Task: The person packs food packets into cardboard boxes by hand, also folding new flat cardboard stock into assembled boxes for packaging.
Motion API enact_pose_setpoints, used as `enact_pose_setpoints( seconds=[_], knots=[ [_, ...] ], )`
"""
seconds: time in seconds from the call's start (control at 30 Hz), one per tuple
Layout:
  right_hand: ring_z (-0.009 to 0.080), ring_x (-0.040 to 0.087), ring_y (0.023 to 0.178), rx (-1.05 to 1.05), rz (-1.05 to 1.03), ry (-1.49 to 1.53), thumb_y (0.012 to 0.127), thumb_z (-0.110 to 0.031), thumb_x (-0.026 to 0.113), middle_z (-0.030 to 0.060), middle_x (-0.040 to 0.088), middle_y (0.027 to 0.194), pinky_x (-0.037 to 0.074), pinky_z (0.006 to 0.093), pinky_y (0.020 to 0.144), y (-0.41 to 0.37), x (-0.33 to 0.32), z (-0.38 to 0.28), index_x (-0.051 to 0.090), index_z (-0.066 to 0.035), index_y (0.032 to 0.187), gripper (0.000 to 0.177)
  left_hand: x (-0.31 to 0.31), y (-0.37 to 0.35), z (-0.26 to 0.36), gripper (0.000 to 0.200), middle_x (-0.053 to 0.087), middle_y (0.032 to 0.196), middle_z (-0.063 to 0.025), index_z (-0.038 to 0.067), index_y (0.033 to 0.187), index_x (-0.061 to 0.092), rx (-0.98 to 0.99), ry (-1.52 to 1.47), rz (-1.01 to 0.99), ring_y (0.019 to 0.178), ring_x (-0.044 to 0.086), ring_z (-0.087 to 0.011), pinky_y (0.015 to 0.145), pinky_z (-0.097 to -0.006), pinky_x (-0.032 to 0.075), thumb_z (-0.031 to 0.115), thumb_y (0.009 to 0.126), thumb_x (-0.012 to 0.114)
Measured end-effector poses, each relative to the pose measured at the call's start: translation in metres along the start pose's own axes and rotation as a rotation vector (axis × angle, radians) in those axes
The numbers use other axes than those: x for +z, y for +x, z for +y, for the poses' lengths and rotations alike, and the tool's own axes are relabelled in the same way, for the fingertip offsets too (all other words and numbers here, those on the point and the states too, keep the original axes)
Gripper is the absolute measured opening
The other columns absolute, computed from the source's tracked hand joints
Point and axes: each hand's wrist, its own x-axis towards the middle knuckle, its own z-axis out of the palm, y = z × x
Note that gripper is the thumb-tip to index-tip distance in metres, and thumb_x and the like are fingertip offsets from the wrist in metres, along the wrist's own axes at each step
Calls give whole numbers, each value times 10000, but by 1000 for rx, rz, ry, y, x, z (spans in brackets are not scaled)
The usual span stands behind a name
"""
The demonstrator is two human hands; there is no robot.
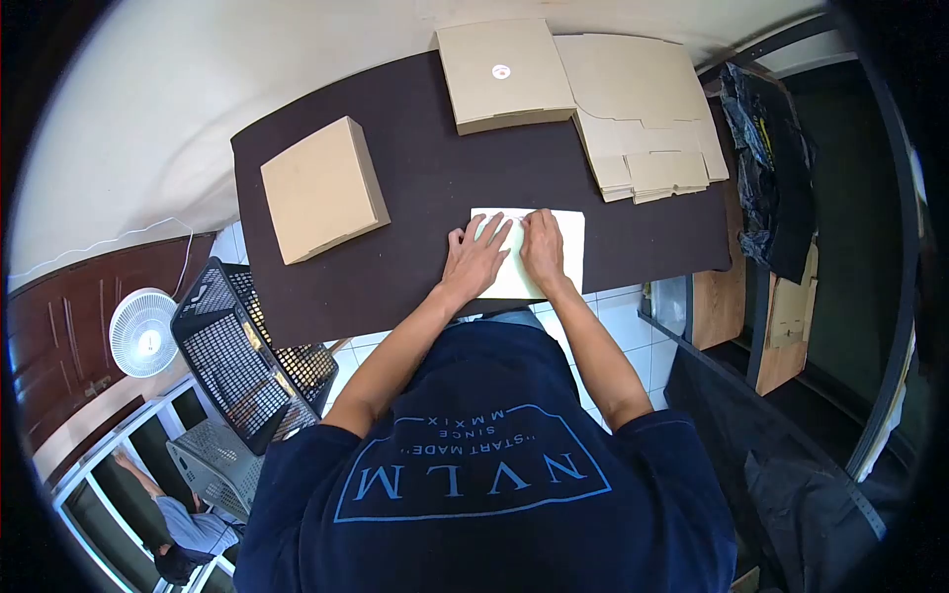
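Note:
A white sheet lies at the front edge of the dark table, beneath both hands. My left hand rests on its left part with the fingers spread and pressing flat. On the right part of the sheet, my right hand has its fingers bent and close together near the top edge, beside the left fingertips. What its fingertips pinch, if anything, is too small to make out. Beyond the hands sits a closed brown cardboard box with a round white sticker on its lid.
Another closed box stands on the table's left side. Flat unfolded cardboard lies at the back right. Stacked plastic crates and a white fan are at the left. A shelf rack stands at the right. Another person is at lower left.

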Motion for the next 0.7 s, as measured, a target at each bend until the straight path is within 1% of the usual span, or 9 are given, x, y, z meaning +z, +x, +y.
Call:
enact_pose_setpoints(
  seconds=[0.17,0.23,0.27,0.3,0.37,0.53,0.6,0.63,0.7],
  knots=[
    [370,571,794,111,-17,181,889,26,519,189,537,859,457,451,711,5,-15,11,543,31,884,24,-2,1,4,515,401,1481,-81,125,1428,438,-23,9,-11,1332,337,-305,966,-502,310,279,947,539],
    [306,625,733,268,-48,340,912,21,499,173,563,863,504,399,670,3,-14,22,540,29,896,44,-4,3,5,515,398,1484,-80,125,1428,439,-35,13,-28,1333,336,-306,968,-501,309,281,947,539],
    [214,660,690,413,-4,572,944,-6,489,144,602,849,544,329,642,3,-11,27,539,24,924,61,-5,4,5,518,404,1470,-93,121,1420,445,-41,-6,-32,1334,335,-307,972,-501,309,270,937,558],
    [165,664,685,534,-22,667,981,-57,479,120,622,823,563,289,631,6,-18,30,537,13,945,97,-6,5,5,521,411,1456,-106,116,1413,452,-46,-26,-35,1334,334,-309,975,-500,308,259,928,576],
    [182,677,741,732,-37,863,1008,-129,482,116,637,837,558,284,666,12,-27,34,543,9,986,152,-7,5,3,527,419,1435,-121,114,1408,455,-56,-103,-23,1334,333,-315,990,-499,306,241,917,597],
    [180,658,692,751,39,928,998,-124,508,100,633,813,564,293,637,15,-26,31,573,16,1012,155,-30,1,-10,524,425,1386,-153,109,1377,488,-74,-332,26,1337,325,-324,1031,-483,306,193,886,650],
    [167,639,655,751,106,858,988,-114,524,91,628,795,560,291,613,15,-25,30,599,23,1009,157,-58,-7,-13,434,496,1307,-151,83,1301,552,-59,-407,139,1262,429,-334,1005,-448,373,156,885,650],
    [157,638,653,771,119,821,987,-120,530,88,628,777,553,286,599,17,-26,25,603,22,1005,161,-74,-12,-21,434,496,1307,-151,83,1301,552,-77,-402,145,1262,429,-334,1005,-448,373,156,885,650],
    [149,637,639,739,127,738,988,-131,534,93,630,765,545,281,586,22,-26,12,601,29,1001,175,-105,-30,-52,322,574,1181,-135,45,1197,601,-140,-388,523,1122,549,-296,914,-391,449,101,883,645]
  ],
)
